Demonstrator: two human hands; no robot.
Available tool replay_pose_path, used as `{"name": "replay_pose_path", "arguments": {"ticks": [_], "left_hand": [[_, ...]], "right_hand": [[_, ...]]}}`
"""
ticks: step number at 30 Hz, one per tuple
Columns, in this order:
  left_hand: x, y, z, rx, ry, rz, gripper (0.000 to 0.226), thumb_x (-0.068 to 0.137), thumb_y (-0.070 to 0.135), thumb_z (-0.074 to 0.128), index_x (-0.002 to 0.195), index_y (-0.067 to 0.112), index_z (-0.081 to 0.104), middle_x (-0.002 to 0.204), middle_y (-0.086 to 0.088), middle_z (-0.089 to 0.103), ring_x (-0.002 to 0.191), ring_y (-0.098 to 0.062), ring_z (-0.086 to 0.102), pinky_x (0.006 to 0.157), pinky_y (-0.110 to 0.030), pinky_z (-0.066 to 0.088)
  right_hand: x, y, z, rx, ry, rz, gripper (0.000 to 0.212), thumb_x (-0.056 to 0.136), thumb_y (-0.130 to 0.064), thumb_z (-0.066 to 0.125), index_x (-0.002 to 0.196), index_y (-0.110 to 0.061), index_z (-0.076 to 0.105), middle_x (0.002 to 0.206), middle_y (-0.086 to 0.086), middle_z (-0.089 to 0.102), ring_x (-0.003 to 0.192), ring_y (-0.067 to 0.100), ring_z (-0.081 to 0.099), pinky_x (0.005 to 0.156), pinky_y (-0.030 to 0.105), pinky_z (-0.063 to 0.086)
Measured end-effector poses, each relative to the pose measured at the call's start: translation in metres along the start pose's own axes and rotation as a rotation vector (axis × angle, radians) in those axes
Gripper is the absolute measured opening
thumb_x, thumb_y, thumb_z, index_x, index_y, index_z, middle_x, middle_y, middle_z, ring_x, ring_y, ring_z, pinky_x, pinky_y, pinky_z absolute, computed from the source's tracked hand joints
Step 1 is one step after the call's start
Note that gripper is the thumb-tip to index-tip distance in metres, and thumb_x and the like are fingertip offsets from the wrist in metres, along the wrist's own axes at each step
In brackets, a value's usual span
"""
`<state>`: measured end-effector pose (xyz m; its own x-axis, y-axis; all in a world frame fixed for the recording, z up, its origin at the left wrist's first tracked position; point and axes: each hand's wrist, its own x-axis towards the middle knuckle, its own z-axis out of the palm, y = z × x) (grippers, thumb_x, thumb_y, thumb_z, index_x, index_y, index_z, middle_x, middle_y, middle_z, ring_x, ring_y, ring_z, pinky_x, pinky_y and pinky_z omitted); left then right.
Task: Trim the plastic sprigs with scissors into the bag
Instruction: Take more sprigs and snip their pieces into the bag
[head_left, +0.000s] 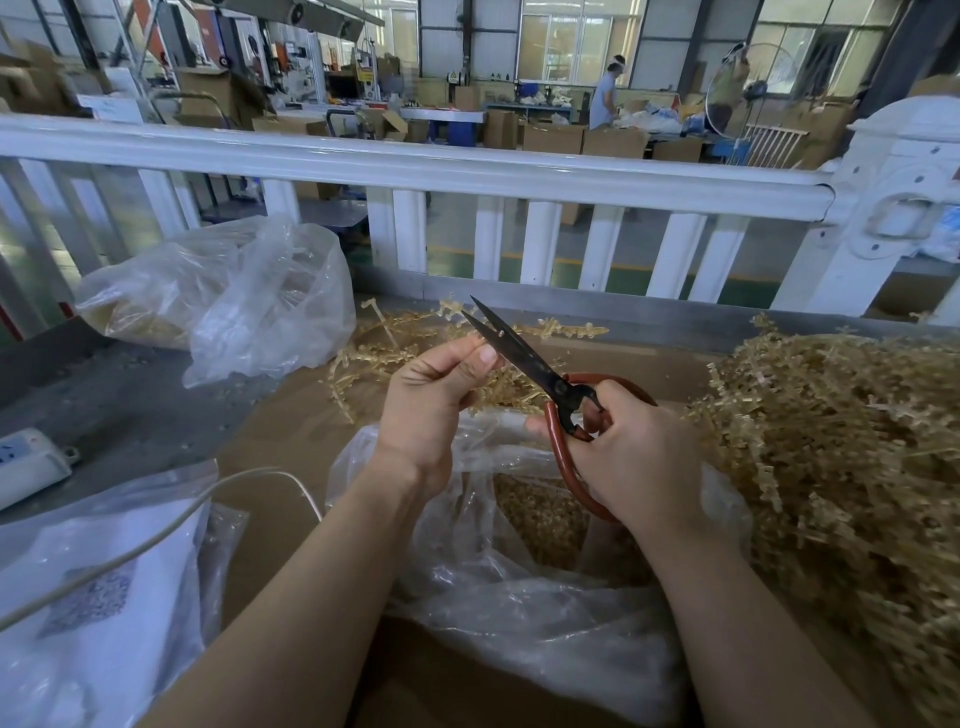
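While the right hand (628, 447) grips the scissors (524, 358) and the left hand (436, 400) pinches a sprig (452, 312), the blades may nick the nearby fingers (485, 356).

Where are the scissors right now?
Head view, centre: the scissors are in the right hand, blades pointing up-left past the left hand, above the open plastic bag of trimmed pieces.

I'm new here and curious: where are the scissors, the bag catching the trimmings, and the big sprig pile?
scissors (524, 358), head view, dark blade.
bag (519, 613), head view, clear front wall.
sprig pile (841, 441), head view, middle of heap.
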<state>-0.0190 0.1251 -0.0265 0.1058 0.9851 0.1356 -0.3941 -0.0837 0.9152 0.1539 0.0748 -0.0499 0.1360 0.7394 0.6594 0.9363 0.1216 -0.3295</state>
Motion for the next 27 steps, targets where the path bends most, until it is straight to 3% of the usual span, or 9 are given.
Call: {"name": "replay_pose_path", "arguments": {"ticks": [3, 7, 11, 14, 17, 20, 23, 27], "left_hand": [[0.000, 0.000, 0.000, -0.009, -0.009, -0.003, 0.043, 0.071, 0.023, 0.072, 0.109, 0.003, 0.069, 0.097, -0.003, 0.069, 0.082, -0.007, 0.057, 0.076, -0.023, 0.042], [0.000, 0.001, 0.001, -0.020, -0.007, -0.002, 0.043, 0.074, 0.020, 0.072, 0.111, 0.000, 0.067, 0.094, -0.003, 0.068, 0.077, -0.006, 0.055, 0.076, -0.024, 0.042], [-0.001, 0.001, 0.001, -0.030, -0.003, -0.009, 0.030, 0.079, 0.014, 0.070, 0.107, 0.002, 0.068, 0.094, -0.003, 0.068, 0.082, -0.010, 0.055, 0.085, -0.028, 0.042], [-0.001, 0.000, 0.000, -0.004, -0.013, 0.007, 0.022, 0.081, 0.015, 0.069, 0.100, 0.004, 0.069, 0.075, 0.007, 0.066, 0.068, -0.004, 0.051, 0.076, -0.026, 0.040], [-0.001, -0.001, 0.000, 0.040, -0.032, 0.013, 0.003, 0.086, 0.012, 0.066, 0.086, 0.011, 0.069, 0.071, 0.004, 0.063, 0.066, -0.008, 0.048, 0.072, -0.025, 0.041], [-0.001, -0.004, 0.002, 0.079, -0.025, -0.010, 0.007, 0.088, 0.009, 0.067, 0.083, 0.012, 0.071, 0.071, 0.003, 0.069, 0.064, -0.006, 0.056, 0.064, -0.018, 0.046], [-0.003, -0.007, 0.005, 0.117, -0.061, -0.045, 0.004, 0.088, 0.006, 0.067, 0.084, 0.005, 0.069, 0.071, -0.001, 0.071, 0.060, -0.005, 0.059, 0.055, -0.014, 0.047], [-0.007, -0.009, 0.007, 0.247, -0.160, -0.039, 0.006, 0.085, 0.006, 0.069, 0.080, 0.005, 0.071, 0.068, 0.001, 0.070, 0.060, -0.001, 0.057, 0.056, -0.010, 0.044]], "right_hand": [[-0.001, 0.000, 0.001, 0.045, 0.003, -0.029, 0.059, 0.075, -0.076, 0.061, 0.062, -0.019, 0.052, 0.054, -0.009, 0.055, 0.047, 0.009, 0.049, 0.051, 0.018, 0.037], [0.000, -0.001, -0.001, 0.090, 0.001, -0.037, 0.057, 0.075, -0.076, 0.060, 0.061, -0.023, 0.044, 0.052, -0.018, 0.041, 0.046, 0.000, 0.041, 0.050, 0.015, 0.032], [0.000, 0.001, 0.001, 0.112, 0.022, -0.070, 0.059, 0.076, -0.074, 0.063, 0.059, -0.021, 0.043, 0.051, -0.012, 0.045, 0.045, 0.006, 0.043, 0.049, 0.018, 0.038], [0.000, 0.002, 0.003, 0.108, 0.015, -0.063, 0.062, 0.076, -0.077, 0.060, 0.059, -0.019, 0.046, 0.051, -0.012, 0.045, 0.046, 0.008, 0.046, 0.049, 0.020, 0.040], [-0.001, 0.002, 0.004, 0.152, 0.006, -0.069, 0.056, 0.078, -0.074, 0.062, 0.061, -0.022, 0.045, 0.052, -0.019, 0.041, 0.046, 0.001, 0.044, 0.050, 0.013, 0.033], [-0.003, 0.002, 0.006, 0.210, 0.013, -0.035, 0.045, 0.076, -0.068, 0.069, 0.066, -0.031, 0.045, 0.054, -0.027, 0.039, 0.047, -0.007, 0.043, 0.048, 0.005, 0.029], [-0.002, 0.006, 0.011, 0.205, -0.025, -0.004, 0.038, 0.082, -0.061, 0.073, 0.071, -0.026, 0.061, 0.061, -0.021, 0.056, 0.055, -0.003, 0.055, 0.052, 0.004, 0.033], [-0.001, 0.004, 0.010, 0.252, -0.007, 0.020, 0.033, 0.083, -0.057, 0.069, 0.075, -0.025, 0.067, 0.063, -0.019, 0.059, 0.057, -0.007, 0.055, 0.054, 0.004, 0.039]]}}
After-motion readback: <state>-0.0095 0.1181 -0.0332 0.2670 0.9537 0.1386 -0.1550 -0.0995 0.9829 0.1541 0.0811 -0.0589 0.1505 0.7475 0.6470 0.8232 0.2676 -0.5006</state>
